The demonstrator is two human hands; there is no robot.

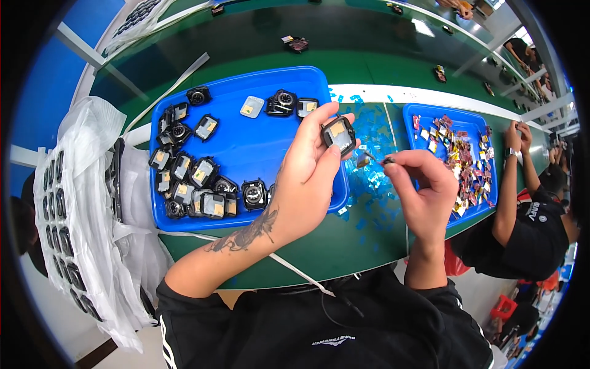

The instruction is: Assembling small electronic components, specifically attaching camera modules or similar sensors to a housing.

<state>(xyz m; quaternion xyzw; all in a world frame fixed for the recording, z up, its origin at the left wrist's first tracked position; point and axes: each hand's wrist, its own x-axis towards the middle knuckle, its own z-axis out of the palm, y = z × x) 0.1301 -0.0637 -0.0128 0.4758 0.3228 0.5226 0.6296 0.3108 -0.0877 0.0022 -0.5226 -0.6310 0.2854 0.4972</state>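
My left hand (316, 163) is closed round a black square smartwatch case (338, 135), its grey inner side with a beige patch facing up. Thumb and fingers grip it by the edges, above the right end of a blue tray (246, 141). To the right, my right hand (424, 184) pinches a small dark part (388, 160) between thumb and forefinger. A thin piece reaches from it toward the watch case, and its exact kind is too small to make out. Many similar watch cases (204, 172) lie in the tray, mostly along its left and lower sides.
Small blue film pieces (372, 178) litter the green table between the trays. A second blue tray (409, 111) holds a heap of small coloured parts. Beyond a white rail runs a dark green belt (362, 40) with scattered parts. White-wrapped watch cases (67, 227) stand left; a co-worker (522, 227) sits right.
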